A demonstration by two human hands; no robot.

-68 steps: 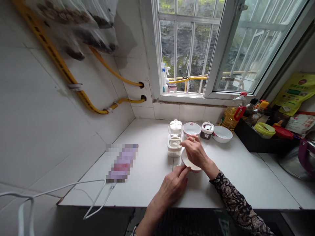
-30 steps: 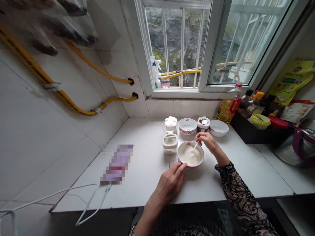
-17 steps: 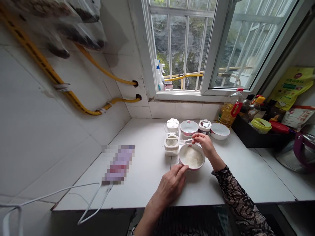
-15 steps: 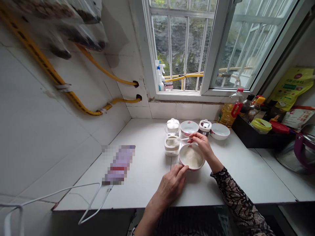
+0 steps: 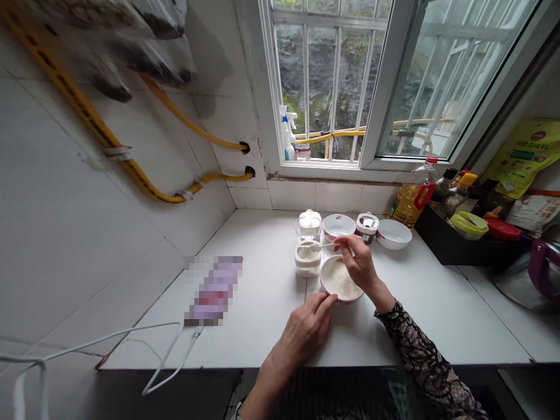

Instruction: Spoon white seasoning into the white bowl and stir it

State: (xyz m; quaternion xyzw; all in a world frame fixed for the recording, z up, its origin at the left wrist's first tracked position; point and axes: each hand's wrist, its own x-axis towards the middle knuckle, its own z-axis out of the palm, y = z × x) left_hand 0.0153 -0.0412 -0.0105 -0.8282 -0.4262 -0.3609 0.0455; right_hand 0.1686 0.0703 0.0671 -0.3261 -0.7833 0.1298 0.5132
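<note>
As the right hand (image 5: pixel 359 263) pinches it, the spoon (image 5: pixel 321 247) points leftward, nearly level.

On the worktop (image 5: pixel 262 280) I log: front jar (image 5: pixel 307 267) left of front bowl (image 5: pixel 324 284); rear bowl (image 5: pixel 339 225) behind that; rear jar (image 5: pixel 366 230) between rear bowl and right-hand bowl (image 5: pixel 394 233).

A kitchen, shown by the cooking oil bottle (image 5: pixel 406 201), capped condiment bottles (image 5: pixel 457 195) and tiled counter (image 5: pixel 262 315).
</note>
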